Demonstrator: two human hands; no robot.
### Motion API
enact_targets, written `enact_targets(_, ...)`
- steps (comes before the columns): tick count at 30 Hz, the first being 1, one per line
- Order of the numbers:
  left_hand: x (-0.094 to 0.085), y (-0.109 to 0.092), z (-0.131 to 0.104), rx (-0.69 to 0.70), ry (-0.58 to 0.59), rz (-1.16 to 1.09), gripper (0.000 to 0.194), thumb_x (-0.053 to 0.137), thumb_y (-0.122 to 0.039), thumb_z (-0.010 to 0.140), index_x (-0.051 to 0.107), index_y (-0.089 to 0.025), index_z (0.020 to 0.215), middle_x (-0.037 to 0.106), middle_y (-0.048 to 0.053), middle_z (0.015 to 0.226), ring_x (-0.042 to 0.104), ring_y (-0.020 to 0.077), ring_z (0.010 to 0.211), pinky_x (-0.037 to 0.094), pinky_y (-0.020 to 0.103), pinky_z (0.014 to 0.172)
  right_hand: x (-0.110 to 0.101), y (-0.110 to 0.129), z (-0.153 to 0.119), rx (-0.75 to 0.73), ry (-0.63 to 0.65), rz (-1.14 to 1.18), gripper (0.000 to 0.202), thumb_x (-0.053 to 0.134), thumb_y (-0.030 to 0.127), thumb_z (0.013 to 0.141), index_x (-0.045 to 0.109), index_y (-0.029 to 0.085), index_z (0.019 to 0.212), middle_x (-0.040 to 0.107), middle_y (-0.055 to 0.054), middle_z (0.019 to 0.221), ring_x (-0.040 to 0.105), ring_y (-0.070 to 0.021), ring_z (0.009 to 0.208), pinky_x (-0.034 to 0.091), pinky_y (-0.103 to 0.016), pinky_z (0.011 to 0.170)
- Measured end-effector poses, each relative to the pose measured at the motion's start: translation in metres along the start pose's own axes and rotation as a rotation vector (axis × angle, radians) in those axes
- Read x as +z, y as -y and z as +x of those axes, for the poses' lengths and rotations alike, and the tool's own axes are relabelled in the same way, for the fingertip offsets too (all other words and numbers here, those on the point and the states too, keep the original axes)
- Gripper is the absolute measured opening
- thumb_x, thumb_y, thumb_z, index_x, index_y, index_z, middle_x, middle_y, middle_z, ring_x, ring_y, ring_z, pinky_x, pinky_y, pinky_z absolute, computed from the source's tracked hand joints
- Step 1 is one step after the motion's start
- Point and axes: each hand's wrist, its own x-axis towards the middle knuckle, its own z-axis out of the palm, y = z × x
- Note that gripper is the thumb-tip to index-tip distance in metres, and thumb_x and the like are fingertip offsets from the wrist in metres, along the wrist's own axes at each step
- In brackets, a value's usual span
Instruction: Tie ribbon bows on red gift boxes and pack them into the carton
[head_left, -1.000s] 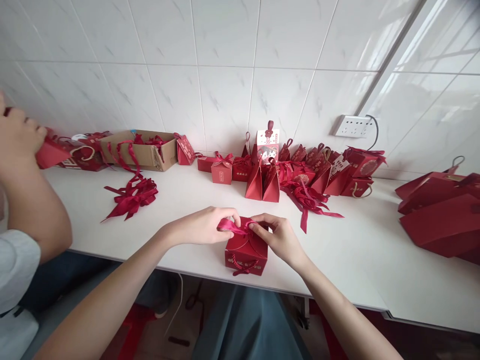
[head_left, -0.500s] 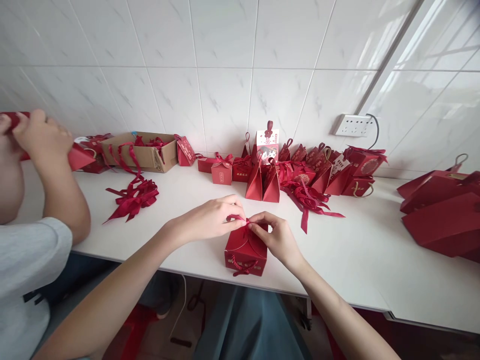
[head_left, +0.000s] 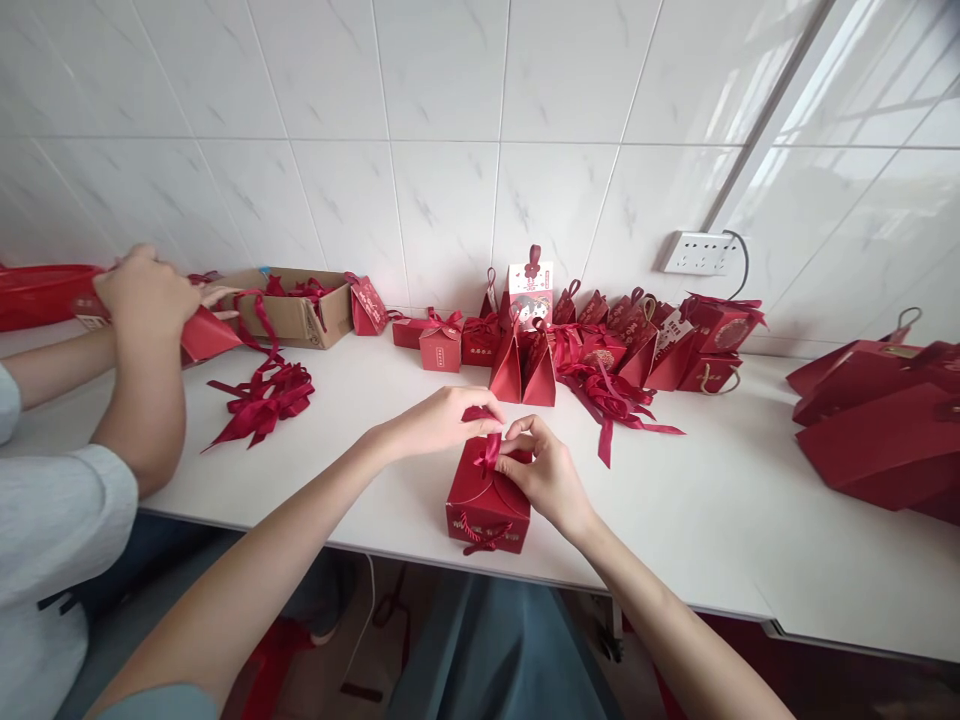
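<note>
A small red box point(head_left: 487, 508) with a twisted cord handle on its front stands near the table's front edge. Red ribbon point(head_left: 491, 452) rises from the middle of its lid. Above the lid, my left hand point(head_left: 450, 420) is closed on the ribbon and holds part of it up. Just right of it, my right hand point(head_left: 544, 470) has its thumb and index finger pinched at the ribbon's lower part, close to the lid. The exact grip of the fingertips is partly hidden.
Red boxes point(head_left: 440, 348) line the wall, with a ribbon pile point(head_left: 611, 395) before them. Another ribbon pile point(head_left: 270, 400) lies left, near a cardboard box point(head_left: 304, 325). A person's hands point(head_left: 146, 295) hold a red box at far left. Larger red boxes point(head_left: 877, 440) stand right.
My left hand has risen slightly, drawing the ribbon up from the lid. My right hand stays close by. The other person's hands have moved right with their red box, and a red basin shows at left.
</note>
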Motion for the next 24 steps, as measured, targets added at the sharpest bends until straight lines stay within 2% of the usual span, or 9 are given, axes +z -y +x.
enact_targets(4, 0.017, 0.023, -0.002, -0.109, -0.119, -0.107, 0.017, 0.057, -0.036, 0.081, 0.059, -0.020, 0.084, 0.063, 0.000, 0.082, 0.059, 0.0149, 0.075, 0.046, 0.026, 0.067, -0.002, 0.000, 0.000, 0.005, -0.035, 0.008, 0.025, 0.067, 0.030, 0.071, 0.045, 0.023, 0.080, 0.070, 0.000, 0.074, 0.068, -0.0184, 0.072, 0.051, -0.028, 0.062)
enact_targets(7, 0.026, 0.029, -0.011, -0.129, -0.109, -0.112, 0.019, 0.054, -0.038, 0.083, 0.060, -0.019, 0.080, 0.062, 0.000, 0.078, 0.057, 0.0140, 0.068, 0.045, 0.026, 0.062, -0.003, 0.001, 0.001, -0.024, -0.084, -0.070, 0.022, 0.069, 0.032, 0.070, 0.050, 0.021, 0.074, 0.067, -0.001, 0.073, 0.065, -0.0167, 0.071, 0.050, -0.027, 0.064)
enact_targets(13, 0.036, 0.021, -0.029, 0.055, -0.209, 0.004, 0.009, 0.057, -0.026, 0.081, 0.060, -0.019, 0.076, 0.062, 0.003, 0.085, 0.057, 0.0171, 0.086, 0.046, 0.030, 0.078, -0.002, 0.004, 0.001, -0.080, -0.126, -0.166, 0.014, 0.066, 0.028, 0.072, 0.055, 0.020, 0.072, 0.063, 0.000, 0.075, 0.061, -0.0149, 0.073, 0.049, -0.027, 0.069)
enact_targets(18, 0.043, 0.014, -0.033, 0.078, -0.300, 0.058, 0.004, 0.056, -0.017, 0.079, 0.057, -0.019, 0.076, 0.062, 0.002, 0.080, 0.057, 0.0166, 0.083, 0.047, 0.030, 0.077, 0.000, 0.005, -0.001, -0.065, -0.131, -0.181, 0.011, 0.064, 0.028, 0.072, 0.056, 0.020, 0.072, 0.064, 0.000, 0.074, 0.060, -0.0146, 0.070, 0.049, -0.027, 0.067)
enact_targets(20, 0.042, 0.012, -0.034, 0.086, -0.291, 0.068, 0.004, 0.056, -0.017, 0.078, 0.058, -0.019, 0.075, 0.063, 0.003, 0.080, 0.058, 0.0172, 0.085, 0.048, 0.031, 0.079, 0.001, 0.005, -0.001, -0.060, -0.133, -0.185, 0.011, 0.063, 0.027, 0.072, 0.055, 0.020, 0.072, 0.063, 0.000, 0.073, 0.059, -0.0145, 0.068, 0.048, -0.027, 0.066)
enact_targets(24, 0.040, 0.009, -0.037, 0.072, -0.199, 0.029, 0.010, 0.054, -0.019, 0.078, 0.063, -0.018, 0.083, 0.065, 0.005, 0.089, 0.058, 0.0196, 0.093, 0.049, 0.032, 0.084, 0.000, 0.005, -0.002, -0.072, -0.143, -0.210, 0.009, 0.062, 0.026, 0.072, 0.055, 0.020, 0.071, 0.063, 0.000, 0.072, 0.058, -0.0141, 0.066, 0.048, -0.027, 0.066)
